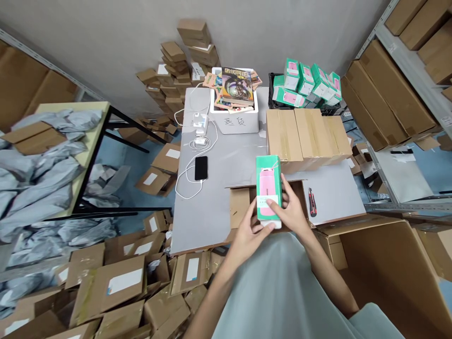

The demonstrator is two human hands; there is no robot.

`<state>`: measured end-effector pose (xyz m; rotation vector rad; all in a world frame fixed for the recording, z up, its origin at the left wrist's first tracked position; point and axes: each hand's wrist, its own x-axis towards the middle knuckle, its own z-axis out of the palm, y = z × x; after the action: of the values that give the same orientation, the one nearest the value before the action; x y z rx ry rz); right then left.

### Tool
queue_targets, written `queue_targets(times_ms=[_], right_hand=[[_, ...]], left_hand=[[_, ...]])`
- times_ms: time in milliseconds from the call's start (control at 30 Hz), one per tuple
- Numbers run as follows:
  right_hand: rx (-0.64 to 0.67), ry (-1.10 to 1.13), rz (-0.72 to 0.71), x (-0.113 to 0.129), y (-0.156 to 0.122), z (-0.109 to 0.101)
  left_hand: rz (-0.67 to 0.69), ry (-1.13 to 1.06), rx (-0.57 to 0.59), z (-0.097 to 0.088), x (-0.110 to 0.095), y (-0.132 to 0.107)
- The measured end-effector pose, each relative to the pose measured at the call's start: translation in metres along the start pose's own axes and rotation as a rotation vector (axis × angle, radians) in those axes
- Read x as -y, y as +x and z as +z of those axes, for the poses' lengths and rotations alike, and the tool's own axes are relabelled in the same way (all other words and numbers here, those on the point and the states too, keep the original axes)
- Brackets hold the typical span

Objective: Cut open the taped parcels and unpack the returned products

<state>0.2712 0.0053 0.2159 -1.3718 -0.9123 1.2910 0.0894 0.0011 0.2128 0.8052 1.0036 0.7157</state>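
Green carton [268,187], seen from the head camera, sits between your two hands, over the open cardboard box [239,207] on the table [215,207]. Your left hand [251,231] is clamped on its lower left corner; your right hand [291,211] grips its right side, thumb across the white label [262,202].

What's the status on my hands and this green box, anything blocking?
Left hand, right hand: both gripping green box. Box held over open carton. Utility knife beside carton, clear of hands.
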Motion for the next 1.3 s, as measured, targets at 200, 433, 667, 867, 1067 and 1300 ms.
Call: queue_targets(times_ms=[200, 433, 667, 867, 1067, 1300], right_hand=[[0.042, 0.188, 0.0, -0.002, 0.004, -0.005], [0.04, 0.133, 0.002, -0.016, 0.0, -0.001], [-0.071, -0.028, 0.009, -0.011, -0.003, 0.001], [0.099, 0.208, -0.021, -0.016, 0.001, -0.007], [0.117, 0.211, -0.009, -0.026, 0.0, -0.006], [-0.149, -0.088, 0.043, -0.019, -0.009, 0.004]], left_hand=[[-0.245, -0.128, 0.133, -0.012, -0.008, 0.0], [-0.135, -0.06, -0.068, 0.005, -0.011, 0.006], [0.048, 0.378, -0.216, 0.002, -0.01, -0.002], [-0.135, -0.079, 0.043, -0.017, -0.011, -0.004], [-0.163, -0.052, -0.001, -0.009, -0.004, 0.004], [0.056, 0.626, -0.374, 0.003, -0.008, 0.002]])
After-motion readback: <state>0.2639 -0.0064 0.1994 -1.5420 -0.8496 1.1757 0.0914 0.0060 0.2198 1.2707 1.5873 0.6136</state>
